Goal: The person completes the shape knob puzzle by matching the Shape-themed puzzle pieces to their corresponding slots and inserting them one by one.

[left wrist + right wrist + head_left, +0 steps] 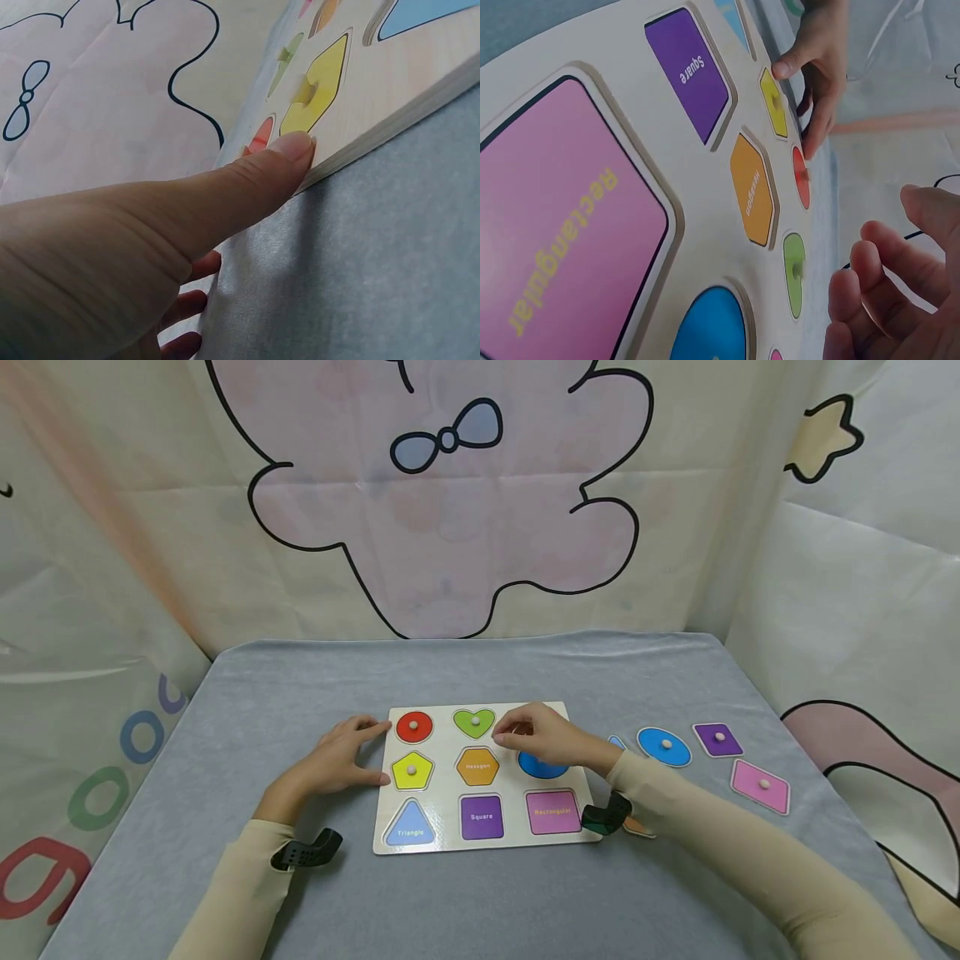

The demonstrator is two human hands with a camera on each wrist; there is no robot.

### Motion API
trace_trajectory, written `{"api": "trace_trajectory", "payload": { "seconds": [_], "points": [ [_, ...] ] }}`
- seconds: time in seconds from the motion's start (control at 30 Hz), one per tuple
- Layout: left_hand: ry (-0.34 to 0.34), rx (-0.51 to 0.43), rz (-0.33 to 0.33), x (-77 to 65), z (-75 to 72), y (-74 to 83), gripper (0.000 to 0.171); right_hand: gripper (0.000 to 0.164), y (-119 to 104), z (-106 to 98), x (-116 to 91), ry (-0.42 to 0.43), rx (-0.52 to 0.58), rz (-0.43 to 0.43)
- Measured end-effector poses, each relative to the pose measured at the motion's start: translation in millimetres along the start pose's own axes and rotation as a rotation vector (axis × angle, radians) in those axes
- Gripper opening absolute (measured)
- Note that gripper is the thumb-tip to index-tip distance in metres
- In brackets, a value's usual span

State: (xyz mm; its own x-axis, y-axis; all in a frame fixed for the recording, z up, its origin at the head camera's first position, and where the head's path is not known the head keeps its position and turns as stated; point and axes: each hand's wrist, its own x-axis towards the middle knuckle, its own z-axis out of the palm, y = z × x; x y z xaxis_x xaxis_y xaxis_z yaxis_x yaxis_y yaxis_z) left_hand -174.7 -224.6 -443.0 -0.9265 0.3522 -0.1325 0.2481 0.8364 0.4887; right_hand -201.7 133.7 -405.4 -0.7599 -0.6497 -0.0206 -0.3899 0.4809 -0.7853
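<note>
A white shape puzzle board lies on the cloth. A red circle, a green heart and a yellow pentagon with knobs sit in it. Printed recesses show for the hexagon, square, rectangle and triangle. My left hand touches the board's left edge, thumb near the pentagon and fingers near the circle. Over the board's upper right, just right of the heart, hovers my right hand, its fingers loosely bent with nothing seen between them. It hides the top right shape and part of the blue oval recess.
Right of the board lie loose knobbed pieces: a blue oval, a purple square and a pink rectangle. A blue piece and an orange piece are partly hidden by the right forearm. Grey cloth covers the table.
</note>
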Motion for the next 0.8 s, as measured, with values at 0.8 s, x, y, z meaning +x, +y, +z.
{"api": "trace_trajectory", "payload": {
  "seconds": [0.8],
  "points": [
    [0.011,-0.004,0.011,0.8,1.3,-2.4,0.092,0.027,25,-26,-42,0.031,0.047,0.074]
  ]
}}
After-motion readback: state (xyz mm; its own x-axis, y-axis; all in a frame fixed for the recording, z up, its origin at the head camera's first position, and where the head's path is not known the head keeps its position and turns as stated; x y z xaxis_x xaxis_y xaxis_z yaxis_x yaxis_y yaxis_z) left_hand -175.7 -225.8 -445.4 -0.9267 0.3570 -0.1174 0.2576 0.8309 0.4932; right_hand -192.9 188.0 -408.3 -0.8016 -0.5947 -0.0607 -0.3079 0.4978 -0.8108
